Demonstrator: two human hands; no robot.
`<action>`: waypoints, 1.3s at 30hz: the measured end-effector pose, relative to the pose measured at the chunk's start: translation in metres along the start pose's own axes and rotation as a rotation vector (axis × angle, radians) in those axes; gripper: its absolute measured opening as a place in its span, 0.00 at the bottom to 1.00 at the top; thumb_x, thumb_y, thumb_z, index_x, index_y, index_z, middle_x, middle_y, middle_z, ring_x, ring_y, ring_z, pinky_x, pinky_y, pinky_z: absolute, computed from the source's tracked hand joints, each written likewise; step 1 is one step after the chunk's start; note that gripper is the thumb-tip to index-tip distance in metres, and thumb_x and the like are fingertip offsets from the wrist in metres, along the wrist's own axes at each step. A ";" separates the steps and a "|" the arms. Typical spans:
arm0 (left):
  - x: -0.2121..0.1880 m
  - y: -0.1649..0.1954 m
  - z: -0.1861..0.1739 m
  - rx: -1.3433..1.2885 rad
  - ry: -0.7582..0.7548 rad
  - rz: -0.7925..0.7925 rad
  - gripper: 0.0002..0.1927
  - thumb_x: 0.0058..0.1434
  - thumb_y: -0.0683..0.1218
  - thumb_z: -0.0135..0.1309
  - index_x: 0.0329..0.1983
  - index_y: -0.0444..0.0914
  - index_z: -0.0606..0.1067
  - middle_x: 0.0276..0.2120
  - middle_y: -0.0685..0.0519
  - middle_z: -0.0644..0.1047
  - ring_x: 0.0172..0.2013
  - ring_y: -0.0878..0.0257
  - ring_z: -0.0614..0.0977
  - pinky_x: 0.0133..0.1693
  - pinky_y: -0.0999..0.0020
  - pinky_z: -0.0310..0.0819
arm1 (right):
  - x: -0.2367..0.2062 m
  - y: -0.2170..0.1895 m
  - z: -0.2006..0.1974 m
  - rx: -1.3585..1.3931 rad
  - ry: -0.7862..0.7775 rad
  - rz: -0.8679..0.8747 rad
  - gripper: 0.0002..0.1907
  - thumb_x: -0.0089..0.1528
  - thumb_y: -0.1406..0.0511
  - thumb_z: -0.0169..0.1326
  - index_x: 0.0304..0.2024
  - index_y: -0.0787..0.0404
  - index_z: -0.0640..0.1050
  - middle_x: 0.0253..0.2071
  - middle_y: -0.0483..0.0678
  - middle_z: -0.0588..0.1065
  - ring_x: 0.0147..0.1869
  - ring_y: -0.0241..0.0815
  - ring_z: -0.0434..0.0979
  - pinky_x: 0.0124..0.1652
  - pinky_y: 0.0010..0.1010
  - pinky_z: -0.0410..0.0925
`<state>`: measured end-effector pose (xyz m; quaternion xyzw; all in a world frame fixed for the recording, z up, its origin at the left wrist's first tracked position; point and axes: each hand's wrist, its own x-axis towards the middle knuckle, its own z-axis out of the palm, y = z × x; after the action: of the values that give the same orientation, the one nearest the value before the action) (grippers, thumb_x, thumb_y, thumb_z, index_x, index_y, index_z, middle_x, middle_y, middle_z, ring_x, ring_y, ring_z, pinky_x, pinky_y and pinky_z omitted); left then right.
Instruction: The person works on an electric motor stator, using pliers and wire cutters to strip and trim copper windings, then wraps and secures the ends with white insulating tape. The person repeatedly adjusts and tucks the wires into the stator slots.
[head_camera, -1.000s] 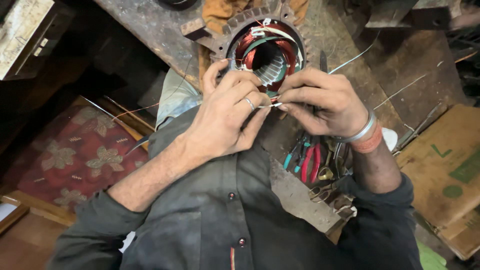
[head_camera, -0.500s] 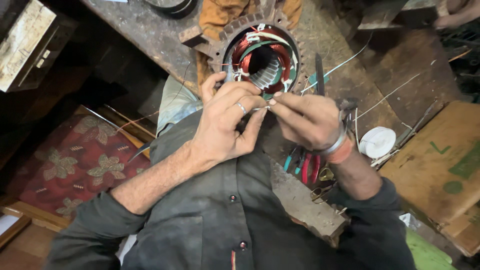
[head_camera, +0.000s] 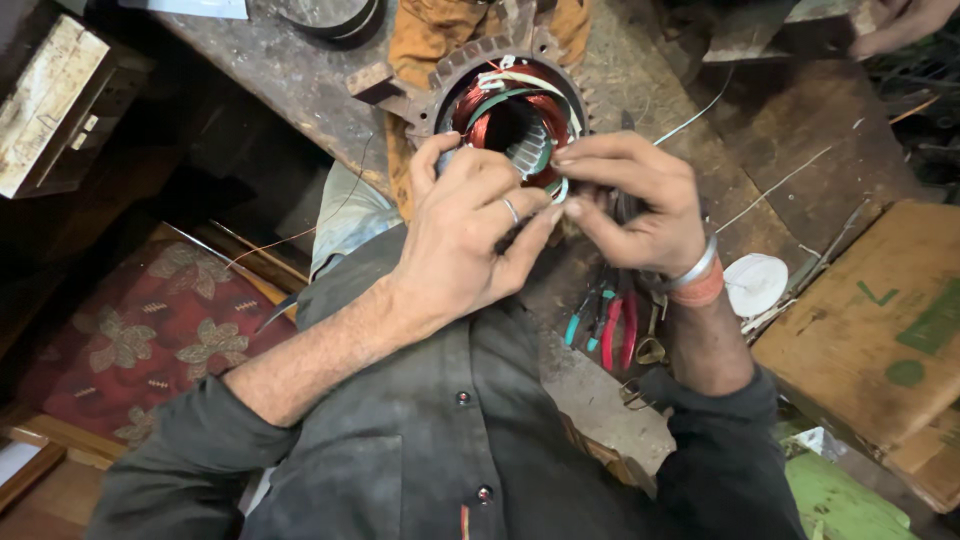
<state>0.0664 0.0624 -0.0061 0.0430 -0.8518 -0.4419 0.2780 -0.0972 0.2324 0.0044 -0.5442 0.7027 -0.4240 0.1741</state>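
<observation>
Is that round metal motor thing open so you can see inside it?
Open. The round motor housing has no cover facing the camera, so its copper coils show. Both the left hand and right hand meet at its rim.

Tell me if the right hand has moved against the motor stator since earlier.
Yes, slightly: the right hand has crept up toward the stator; its fingertips now overlap the lower rim, not below it.

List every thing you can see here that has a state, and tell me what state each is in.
motor stator: on the bench, open end up, copper windings exposed.
left hand: pinching a wire end at the stator rim.
right hand: pinching the same spot, fingertips meeting the left's.
pliers: lying on the bench, untouched.
white tape roll: lying flat, untouched.
cardboard box: closed.
</observation>
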 end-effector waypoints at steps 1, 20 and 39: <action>0.001 0.000 0.000 -0.017 0.010 -0.011 0.07 0.64 0.44 0.66 0.42 0.40 0.79 0.38 0.55 0.75 0.47 0.56 0.77 0.61 0.50 0.58 | 0.003 0.002 0.000 0.016 -0.032 -0.004 0.15 0.62 0.75 0.62 0.52 0.66 0.79 0.53 0.55 0.78 0.51 0.48 0.83 0.50 0.31 0.75; 0.010 -0.012 -0.030 -0.017 -0.187 0.013 0.14 0.60 0.51 0.68 0.41 0.39 0.78 0.39 0.51 0.77 0.53 0.53 0.77 0.64 0.42 0.52 | 0.020 -0.011 -0.007 -0.139 -0.054 -0.090 0.13 0.60 0.78 0.64 0.46 0.63 0.81 0.45 0.50 0.80 0.46 0.45 0.85 0.42 0.28 0.76; -0.004 -0.012 -0.027 0.021 -0.116 -0.047 0.06 0.64 0.44 0.66 0.42 0.42 0.81 0.36 0.57 0.79 0.54 0.59 0.79 0.68 0.40 0.46 | 0.024 -0.029 0.006 0.062 -0.229 0.186 0.04 0.68 0.70 0.54 0.40 0.66 0.74 0.35 0.49 0.71 0.30 0.40 0.70 0.32 0.30 0.63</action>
<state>0.0816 0.0373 -0.0048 0.0403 -0.8698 -0.4413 0.2172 -0.0830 0.2070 0.0289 -0.5161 0.7122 -0.3624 0.3083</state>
